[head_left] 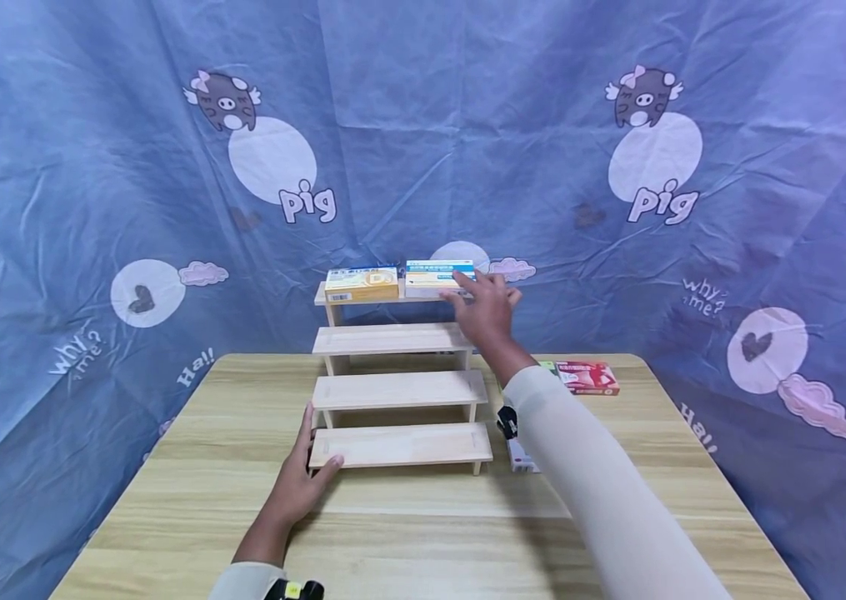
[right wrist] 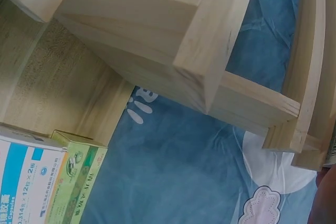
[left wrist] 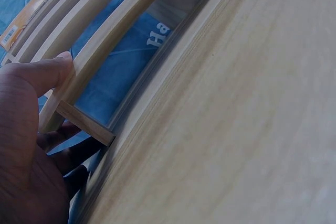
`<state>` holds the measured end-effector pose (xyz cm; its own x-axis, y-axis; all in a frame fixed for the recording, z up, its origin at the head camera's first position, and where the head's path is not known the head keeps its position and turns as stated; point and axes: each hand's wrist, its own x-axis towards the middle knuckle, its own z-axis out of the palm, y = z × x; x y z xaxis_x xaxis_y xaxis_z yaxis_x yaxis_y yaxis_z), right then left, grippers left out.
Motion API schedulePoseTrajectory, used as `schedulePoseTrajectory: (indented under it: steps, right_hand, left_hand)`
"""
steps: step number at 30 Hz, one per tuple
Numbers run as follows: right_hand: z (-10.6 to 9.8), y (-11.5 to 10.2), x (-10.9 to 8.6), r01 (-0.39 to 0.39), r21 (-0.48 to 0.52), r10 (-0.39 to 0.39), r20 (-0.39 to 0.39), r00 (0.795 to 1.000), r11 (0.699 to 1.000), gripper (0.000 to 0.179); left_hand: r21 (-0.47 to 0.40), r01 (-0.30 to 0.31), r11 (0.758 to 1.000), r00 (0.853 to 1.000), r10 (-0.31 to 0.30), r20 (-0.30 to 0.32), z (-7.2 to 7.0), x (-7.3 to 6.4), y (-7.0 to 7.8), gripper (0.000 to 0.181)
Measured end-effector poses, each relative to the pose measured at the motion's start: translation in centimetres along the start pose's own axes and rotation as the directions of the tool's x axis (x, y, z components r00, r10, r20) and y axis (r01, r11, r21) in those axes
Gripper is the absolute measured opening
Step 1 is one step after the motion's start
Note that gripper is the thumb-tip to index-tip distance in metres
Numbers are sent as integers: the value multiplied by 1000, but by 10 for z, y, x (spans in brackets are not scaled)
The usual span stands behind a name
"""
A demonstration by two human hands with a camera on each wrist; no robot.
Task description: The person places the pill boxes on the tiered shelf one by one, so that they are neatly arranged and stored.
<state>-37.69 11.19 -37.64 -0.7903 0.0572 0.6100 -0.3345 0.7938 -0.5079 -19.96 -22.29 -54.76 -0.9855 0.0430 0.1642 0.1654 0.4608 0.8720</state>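
Observation:
A pale wooden stepped display rack (head_left: 402, 390) stands on the table. My left hand (head_left: 297, 483) grips the left end of its lowest step; in the left wrist view the thumb (left wrist: 58, 72) lies over the board and the other fingers are below, beside the leg. On the top step, my right hand (head_left: 488, 310) pinches the right end of a blue-and-white medicine box (head_left: 426, 279), thumb at its front and index finger on its upper face. Just left of that box sits a yellow-and-white medicine box (head_left: 362, 284). The right wrist view shows only a sliver of the hand (right wrist: 325, 198).
Right of the rack on the table lie a red medicine box (head_left: 589, 377), a green box (right wrist: 79, 177) and a white-and-blue box (right wrist: 29, 177), partly hidden by my right arm in the head view. A blue printed cloth (head_left: 460, 167) hangs behind the wooden table (head_left: 205, 467).

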Motion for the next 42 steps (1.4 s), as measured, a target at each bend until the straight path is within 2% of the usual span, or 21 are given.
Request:
schedulePoseTrajectory:
  steps: [14,24,34,42]
  right_hand:
    - [4,1,-1,49,-24,-49,-11,999,999,57]
    - [4,2,-1,75,-63,-74,16,997,995,58]
    - [3,0,-4,41,-150,-33,54,998,988,66]
    - [4,3,-5,26,-124,-20,47,999,992,80]
  left_hand:
    - [0,-6,1000,1000,6,7,-2,-1,2,106]
    - [-3,1,1000,1000,-1,10,-1,0,2,107]
    - [4,3,1000,1000,-4,4,-1,-1,2,108]
    - [10,3,1000,1000,-3,0,1,0,2,108]
